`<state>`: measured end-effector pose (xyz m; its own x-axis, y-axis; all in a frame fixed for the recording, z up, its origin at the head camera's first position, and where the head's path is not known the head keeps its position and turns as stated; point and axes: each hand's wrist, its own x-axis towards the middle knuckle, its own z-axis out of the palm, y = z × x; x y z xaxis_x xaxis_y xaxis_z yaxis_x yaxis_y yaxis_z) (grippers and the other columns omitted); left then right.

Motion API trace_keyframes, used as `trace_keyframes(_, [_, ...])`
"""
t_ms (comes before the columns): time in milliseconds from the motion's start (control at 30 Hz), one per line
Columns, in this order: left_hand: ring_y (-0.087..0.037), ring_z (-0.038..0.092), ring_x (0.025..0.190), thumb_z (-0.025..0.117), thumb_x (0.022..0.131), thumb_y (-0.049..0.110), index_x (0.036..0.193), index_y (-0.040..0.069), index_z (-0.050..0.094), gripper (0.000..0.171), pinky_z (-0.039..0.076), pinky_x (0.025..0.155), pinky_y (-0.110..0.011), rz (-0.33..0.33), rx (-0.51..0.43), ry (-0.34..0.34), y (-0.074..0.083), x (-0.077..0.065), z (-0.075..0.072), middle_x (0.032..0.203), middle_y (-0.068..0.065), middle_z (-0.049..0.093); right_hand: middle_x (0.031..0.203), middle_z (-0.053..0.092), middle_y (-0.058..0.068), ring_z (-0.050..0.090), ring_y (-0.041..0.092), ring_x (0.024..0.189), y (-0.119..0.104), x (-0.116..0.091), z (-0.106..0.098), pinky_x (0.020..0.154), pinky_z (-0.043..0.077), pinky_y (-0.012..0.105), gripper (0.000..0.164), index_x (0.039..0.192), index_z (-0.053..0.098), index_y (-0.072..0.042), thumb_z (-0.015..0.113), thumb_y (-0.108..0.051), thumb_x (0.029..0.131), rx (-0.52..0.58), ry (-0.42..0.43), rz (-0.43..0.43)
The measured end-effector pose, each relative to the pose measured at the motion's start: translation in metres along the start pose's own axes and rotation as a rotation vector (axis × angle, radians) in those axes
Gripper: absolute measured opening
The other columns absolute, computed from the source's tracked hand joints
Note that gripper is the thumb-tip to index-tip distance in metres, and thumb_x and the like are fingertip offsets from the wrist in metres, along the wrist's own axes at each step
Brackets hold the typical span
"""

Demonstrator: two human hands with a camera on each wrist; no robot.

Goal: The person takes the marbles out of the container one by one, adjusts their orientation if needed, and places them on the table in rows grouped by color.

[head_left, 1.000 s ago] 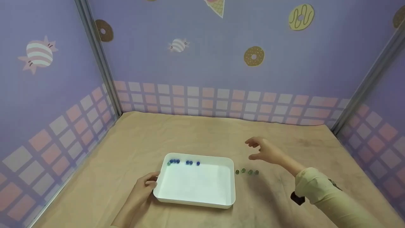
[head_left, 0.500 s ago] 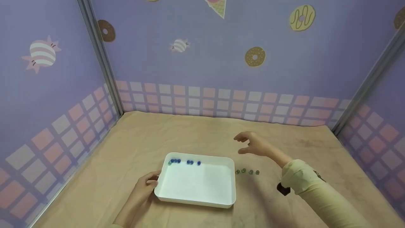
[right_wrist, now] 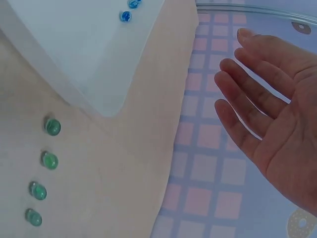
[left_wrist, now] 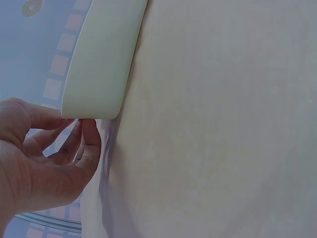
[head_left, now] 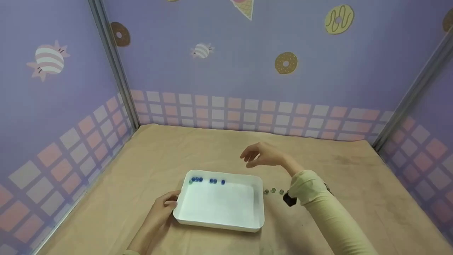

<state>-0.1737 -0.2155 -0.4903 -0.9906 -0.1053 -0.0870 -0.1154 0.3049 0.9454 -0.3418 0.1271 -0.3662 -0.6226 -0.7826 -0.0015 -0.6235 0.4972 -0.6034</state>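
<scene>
A shallow white tray (head_left: 219,205) lies on the cloth-covered table. Along its far inner wall, several blue marbles (head_left: 213,181) and a green marble (head_left: 191,182) rest in a loose row. My left hand (head_left: 161,209) touches the tray's left end with its fingertips and thumb (left_wrist: 90,129) against the outer wall. Beyond the tray's far right corner, my right hand (head_left: 263,154) hovers with fingers loosely bent and nothing in them; its bare palm (right_wrist: 290,134) shows in the right wrist view. Several green marbles (right_wrist: 50,160) lie in a line on the cloth to the tray's right.
The beige cloth (head_left: 170,148) covers the table and shows some creases. Purple panels (head_left: 230,71) with sweets and tiles printed on them stand behind and at both sides. A dark wrist device (head_left: 290,199) hangs below the right sleeve.
My right hand has moved left and slightly away, toward the tray's far right corner, its sleeve now covering one green marble in the head view. The left hand and tray stay in place.
</scene>
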Motion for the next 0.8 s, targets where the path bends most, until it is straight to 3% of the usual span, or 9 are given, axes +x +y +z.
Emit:
trace_keyframes(200, [-0.03,0.056,0.114,0.045,0.097,-0.002,0.139,-0.003,0.051,0.043,0.05,0.099,-0.041,-0.013,-0.044,0.024,-0.001,0.0,0.002,0.127,-0.021,0.057,0.112,0.072,0.017,0.068,0.025,0.104,-0.003,0.027,0.006,0.094,0.055,0.036,0.032,0.118,0.07,-0.008,0.074,-0.013,0.087,-0.002,-0.02,-0.009])
trace_keyframes(467, [-0.031,0.054,0.114,0.045,0.096,-0.004,0.137,-0.004,0.053,0.042,0.051,0.093,-0.038,-0.023,-0.038,0.035,-0.004,0.002,0.004,0.125,-0.023,0.057,0.109,0.073,0.013,0.069,0.022,0.101,0.002,0.05,0.026,0.091,0.056,0.032,0.028,0.114,0.072,-0.009,0.074,-0.012,0.087,0.044,-0.006,-0.034])
trace_keyframes(800, [-0.033,0.054,0.117,0.045,0.097,-0.003,0.139,-0.002,0.052,0.042,0.05,0.095,-0.039,-0.024,-0.017,0.038,-0.002,0.002,0.002,0.128,-0.023,0.056,0.105,0.074,0.011,0.069,0.021,0.096,0.009,0.085,0.06,0.088,0.056,0.028,0.024,0.111,0.073,-0.007,0.074,-0.009,0.087,0.175,0.113,-0.08])
